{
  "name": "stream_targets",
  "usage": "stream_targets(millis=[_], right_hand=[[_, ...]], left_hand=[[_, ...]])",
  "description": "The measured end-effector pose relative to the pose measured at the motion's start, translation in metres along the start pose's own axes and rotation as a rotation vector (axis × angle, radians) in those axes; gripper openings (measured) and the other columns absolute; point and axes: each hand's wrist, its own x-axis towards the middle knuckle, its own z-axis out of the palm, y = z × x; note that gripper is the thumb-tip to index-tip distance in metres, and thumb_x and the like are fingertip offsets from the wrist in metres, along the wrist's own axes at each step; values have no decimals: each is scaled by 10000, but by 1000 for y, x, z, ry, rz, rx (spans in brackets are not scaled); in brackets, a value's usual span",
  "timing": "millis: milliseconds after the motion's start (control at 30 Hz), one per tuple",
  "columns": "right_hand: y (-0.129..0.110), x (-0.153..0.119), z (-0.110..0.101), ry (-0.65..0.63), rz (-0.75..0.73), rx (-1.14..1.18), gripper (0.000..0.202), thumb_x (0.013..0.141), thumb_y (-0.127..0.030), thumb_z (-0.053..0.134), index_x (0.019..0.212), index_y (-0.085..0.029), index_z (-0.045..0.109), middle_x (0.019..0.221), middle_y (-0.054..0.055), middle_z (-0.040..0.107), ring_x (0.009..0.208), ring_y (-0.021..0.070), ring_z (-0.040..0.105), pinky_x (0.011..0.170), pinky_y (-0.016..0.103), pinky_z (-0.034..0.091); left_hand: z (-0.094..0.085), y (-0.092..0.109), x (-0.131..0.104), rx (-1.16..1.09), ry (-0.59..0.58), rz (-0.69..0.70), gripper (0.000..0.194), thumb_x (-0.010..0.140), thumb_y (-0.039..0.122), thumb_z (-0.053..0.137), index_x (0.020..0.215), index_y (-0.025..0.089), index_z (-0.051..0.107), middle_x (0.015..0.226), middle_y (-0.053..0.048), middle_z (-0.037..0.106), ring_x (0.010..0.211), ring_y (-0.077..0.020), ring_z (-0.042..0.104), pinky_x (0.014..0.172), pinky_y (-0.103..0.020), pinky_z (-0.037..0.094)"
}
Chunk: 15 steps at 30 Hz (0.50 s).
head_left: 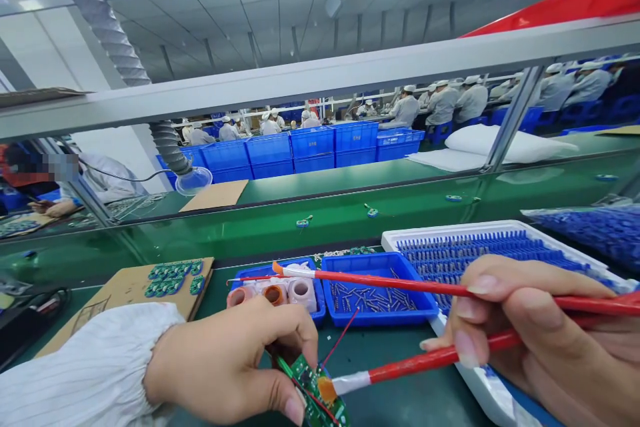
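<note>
The left hand (pixel 230 363) pinches a small green circuit board (pixel 317 395), flat and glossy, near the bottom edge. The right hand (pixel 540 333) closes its fingers on two thin red brushes (pixel 425 360); the lower brush's orange tip touches the board. Behind them stands a blue plastic tray (pixel 375 297) of metal pins.

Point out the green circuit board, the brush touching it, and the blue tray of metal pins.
green circuit board (pixel 315 390): head view, its face.
brush (pixel 425 361): head view, red handle.
blue tray (pixel 373 265): head view, rear rim.

Electronics factory: green conveyor belt (pixel 350 213), capped workers (pixel 440 103) in rows.
</note>
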Motion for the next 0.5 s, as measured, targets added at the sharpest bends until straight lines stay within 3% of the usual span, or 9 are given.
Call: stream_targets(millis=[100,267,400,500], right_hand=[[-3,2,2,-58,-5,101,91,909,-385,593,905,-331,666,637,7,524,412,142,558,387,236,568],[-9,6,-1,-175,1,89,82,916,-386,586,917,-359,663,640,-5,557,403,153,569,425,286,590],[-13,3,-10,-308,-129,-36,149,974,-376,485,980,-360,634,557,-15,586,438,155,583,470,251,586],[-11,-3,-20,-215,-107,-153,164,905,-486,566,851,-374,674,462,-26,551,427,172,566,460,266,572]], left_hand=[[2,4,1,24,-21,9,174,743,265,676,862,188,576,774,-41,639,675,-166,557,588,-248,414],[6,5,2,44,-51,96,77,774,229,647,811,168,617,838,-96,705,760,-201,626,674,-275,456],[11,1,4,-4,-46,185,85,771,197,631,812,125,650,815,-134,697,737,-201,651,651,-251,493],[13,-1,7,-30,-43,220,82,770,193,630,803,123,656,821,-135,698,748,-197,654,665,-246,505]])
